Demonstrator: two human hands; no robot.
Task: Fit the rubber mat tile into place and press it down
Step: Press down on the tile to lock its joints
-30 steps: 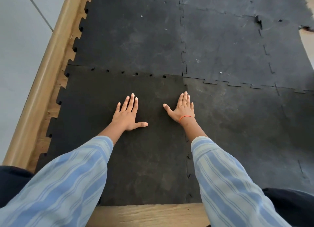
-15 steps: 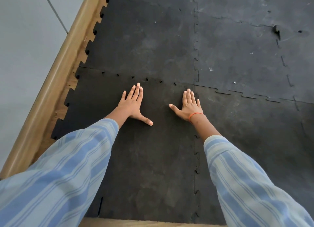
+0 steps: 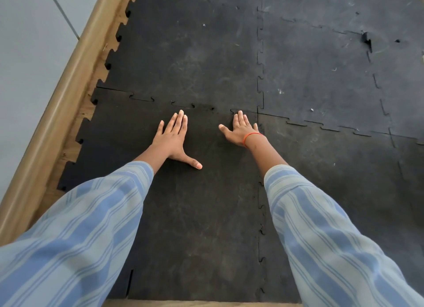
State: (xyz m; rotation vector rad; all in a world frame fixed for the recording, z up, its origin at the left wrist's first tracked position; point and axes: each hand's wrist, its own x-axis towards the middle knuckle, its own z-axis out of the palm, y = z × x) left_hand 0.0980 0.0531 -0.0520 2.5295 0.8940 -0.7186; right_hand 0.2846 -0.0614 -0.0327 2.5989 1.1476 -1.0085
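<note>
A black rubber mat tile [image 3: 197,215] with jigsaw edges lies flat on the floor in front of me, its far edge meeting the tile behind it. My left hand [image 3: 173,139] rests palm down on the tile's far part, fingers together and thumb spread. My right hand [image 3: 241,128], with an orange band at the wrist, lies palm down near the tile's far right corner, fingertips close to the seam. Neither hand holds anything. Striped blue sleeves cover both forearms and hide parts of the tile's near half.
Other black interlocking tiles [image 3: 321,65] cover the floor ahead and to the right. A wooden border [image 3: 62,113] runs along the left edge beside a pale grey floor [image 3: 27,54]. A torn spot [image 3: 367,40] shows in a far right tile.
Both hands have slid forward along the tile toward its far seam, and my head has moved forward over the mat. The far joint looks more closed than before.
</note>
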